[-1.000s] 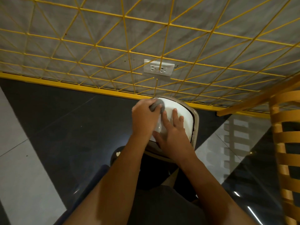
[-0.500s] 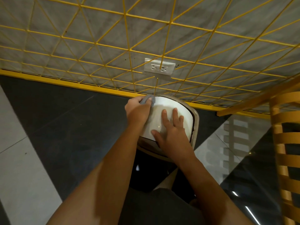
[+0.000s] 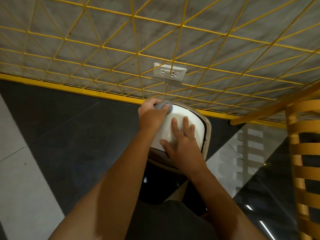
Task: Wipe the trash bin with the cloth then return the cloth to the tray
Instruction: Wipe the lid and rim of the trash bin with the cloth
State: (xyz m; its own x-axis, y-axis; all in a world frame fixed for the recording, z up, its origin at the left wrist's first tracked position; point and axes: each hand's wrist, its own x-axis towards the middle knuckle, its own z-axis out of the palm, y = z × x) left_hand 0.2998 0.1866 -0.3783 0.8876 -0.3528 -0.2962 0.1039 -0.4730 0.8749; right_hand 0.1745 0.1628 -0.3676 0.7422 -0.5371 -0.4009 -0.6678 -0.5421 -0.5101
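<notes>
Cloth [image 3: 169, 106] mostly inside left hand [image 3: 151, 116] grip; trash bin [image 3: 207, 134] base under forearms

Your left forearm [image 3: 110, 187] and right forearm [image 3: 213, 184]: bare, uncovered from wrist to lower frame edge. Your right grip [image 3: 183, 144]: nails short. Bottom centre, your dark grey garment [image 3: 166, 220], matte, plain; shirt or trousers, cannot tell. Beyond it a dark rounded shape [image 3: 155, 189] with small white mark, possibly your shoe, unclear.

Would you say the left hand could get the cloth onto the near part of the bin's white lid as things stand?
Probably not fully: the right hand lies flat on that part of the lid, fingers spread. The left hand grips the cloth at the far left edge.
</notes>
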